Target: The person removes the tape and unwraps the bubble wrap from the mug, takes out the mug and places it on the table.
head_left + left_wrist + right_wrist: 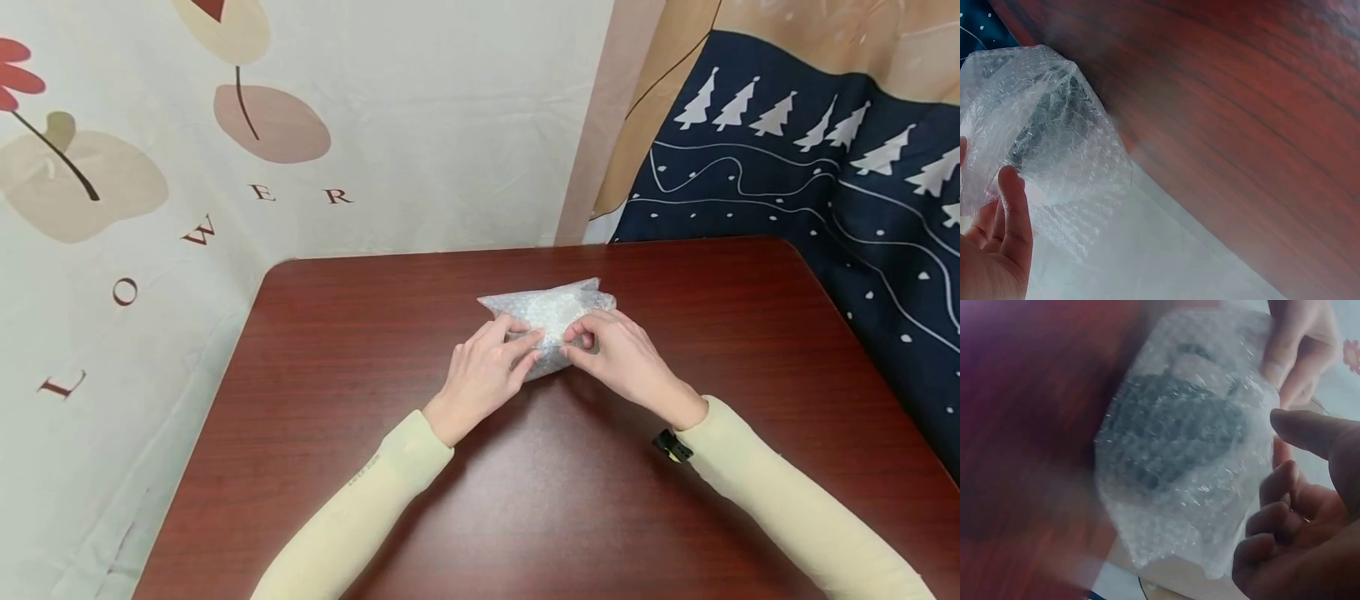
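Note:
A bubble-wrapped package (546,310) is held at the middle of the table's far half, its pointed corners sticking out to both sides. Through the clear bubble wrap (1147,519) a dark object (1172,425) shows; its kind is blurred by the plastic. My left hand (491,360) holds the near left part, thumb and fingertips at the wrap's edge. From the right, my right hand (618,354) pinches the wrap between thumb and index finger, with the other fingers curled in. Both hands' fingertips are close together, near the package's middle.
The package is over a dark red-brown wooden table (337,400). Behind it hangs a pale curtain (450,125) with flowers and letters, and at the right a navy cloth (750,167) with white trees. A black strap (672,446) sits by the right cuff.

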A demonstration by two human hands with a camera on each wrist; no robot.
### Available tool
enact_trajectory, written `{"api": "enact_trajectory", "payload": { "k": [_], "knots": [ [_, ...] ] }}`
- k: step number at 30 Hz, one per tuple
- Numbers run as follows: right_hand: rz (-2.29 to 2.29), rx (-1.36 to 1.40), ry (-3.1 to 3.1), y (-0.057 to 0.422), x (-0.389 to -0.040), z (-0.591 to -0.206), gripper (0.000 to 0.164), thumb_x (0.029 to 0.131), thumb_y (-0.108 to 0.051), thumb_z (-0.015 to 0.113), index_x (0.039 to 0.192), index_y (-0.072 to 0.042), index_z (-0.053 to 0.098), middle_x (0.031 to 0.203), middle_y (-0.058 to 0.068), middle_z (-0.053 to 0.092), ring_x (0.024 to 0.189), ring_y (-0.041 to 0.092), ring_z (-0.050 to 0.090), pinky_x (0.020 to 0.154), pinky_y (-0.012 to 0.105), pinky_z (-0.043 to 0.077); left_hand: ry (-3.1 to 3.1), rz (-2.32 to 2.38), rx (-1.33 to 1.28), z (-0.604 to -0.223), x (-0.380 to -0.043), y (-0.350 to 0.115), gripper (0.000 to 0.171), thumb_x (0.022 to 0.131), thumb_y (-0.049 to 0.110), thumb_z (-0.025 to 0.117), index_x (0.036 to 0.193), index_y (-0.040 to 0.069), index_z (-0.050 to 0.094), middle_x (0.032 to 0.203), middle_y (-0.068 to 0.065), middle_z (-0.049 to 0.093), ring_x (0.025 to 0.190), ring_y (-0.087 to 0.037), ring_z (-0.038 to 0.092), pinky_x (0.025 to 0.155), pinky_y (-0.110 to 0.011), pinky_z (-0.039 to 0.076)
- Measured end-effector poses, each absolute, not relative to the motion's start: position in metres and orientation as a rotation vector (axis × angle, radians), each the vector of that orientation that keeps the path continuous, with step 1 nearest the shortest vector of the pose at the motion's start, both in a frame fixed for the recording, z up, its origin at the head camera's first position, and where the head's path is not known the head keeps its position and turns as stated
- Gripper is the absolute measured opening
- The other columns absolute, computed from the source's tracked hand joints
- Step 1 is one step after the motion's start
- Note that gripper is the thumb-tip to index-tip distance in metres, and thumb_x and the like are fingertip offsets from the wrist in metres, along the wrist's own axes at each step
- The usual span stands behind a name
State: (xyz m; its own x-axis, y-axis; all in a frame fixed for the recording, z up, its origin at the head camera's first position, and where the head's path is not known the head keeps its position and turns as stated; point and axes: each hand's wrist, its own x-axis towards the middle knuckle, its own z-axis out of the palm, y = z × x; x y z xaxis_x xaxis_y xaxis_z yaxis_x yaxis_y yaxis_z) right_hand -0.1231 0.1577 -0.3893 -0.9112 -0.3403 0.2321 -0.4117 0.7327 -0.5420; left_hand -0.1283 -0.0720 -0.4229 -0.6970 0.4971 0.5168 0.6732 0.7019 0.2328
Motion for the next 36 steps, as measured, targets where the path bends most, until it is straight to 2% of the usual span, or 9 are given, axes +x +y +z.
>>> {"api": "enact_trajectory", "payload": {
  "k": [7, 15, 22, 31, 36],
  "knots": [
    [0.903, 0.547, -2.705, 0.163, -0.111, -0.398, 0.021, 0.088, -0.013, 0.084, 0.101, -0.008, 0.069, 0.088, 0.003, 0.063, 0.084, 0.021, 0.056, 0.071, 0.038, 0.047, -2.487, -0.578, -0.903, -0.423, -0.128, -0.069, 0.027, 0.098, 0.029, 0.074, 0.124, 0.024, 0.079, 0.117, 0.003, 0.065, 0.100, -0.019, 0.066, 0.051, -0.036, 0.054],
    [0.685, 0.641, -2.569, 0.160, -0.107, -0.401, 0.015, 0.089, -0.010, 0.082, 0.101, -0.003, 0.075, 0.091, 0.008, 0.069, 0.083, 0.025, 0.059, 0.068, 0.038, 0.051, -2.480, -0.571, -0.903, -0.424, -0.128, -0.067, 0.027, 0.099, 0.029, 0.073, 0.125, 0.023, 0.078, 0.116, 0.001, 0.065, 0.099, -0.019, 0.066, 0.049, -0.035, 0.054],
    [0.512, 0.712, -2.468, 0.156, -0.106, -0.405, 0.011, 0.090, -0.008, 0.080, 0.097, -0.004, 0.074, 0.090, 0.009, 0.069, 0.087, 0.031, 0.061, 0.078, 0.041, 0.052, -2.456, -0.564, -0.899, -0.425, -0.128, -0.065, 0.027, 0.099, 0.029, 0.073, 0.124, 0.023, 0.078, 0.115, 0.001, 0.065, 0.100, -0.018, 0.067, 0.051, -0.037, 0.056],
    [0.536, 0.669, -2.452, 0.152, -0.108, -0.405, 0.008, 0.087, -0.004, 0.079, 0.092, -0.003, 0.073, 0.084, 0.009, 0.067, 0.075, 0.026, 0.060, 0.062, 0.038, 0.052, -2.451, -0.557, -0.895, -0.427, -0.128, -0.064, 0.027, 0.098, 0.029, 0.073, 0.124, 0.022, 0.078, 0.113, 0.001, 0.065, 0.098, -0.019, 0.066, 0.051, -0.038, 0.055],
    [0.537, 0.669, -2.453, 0.152, -0.109, -0.404, 0.006, 0.088, -0.005, 0.077, 0.091, -0.005, 0.073, 0.082, 0.008, 0.066, 0.071, 0.026, 0.060, 0.057, 0.038, 0.052, -2.453, -0.556, -0.897, -0.426, -0.127, -0.063, 0.027, 0.099, 0.029, 0.073, 0.124, 0.023, 0.078, 0.114, 0.001, 0.065, 0.096, -0.020, 0.065, 0.051, -0.038, 0.055]
  ]
}}
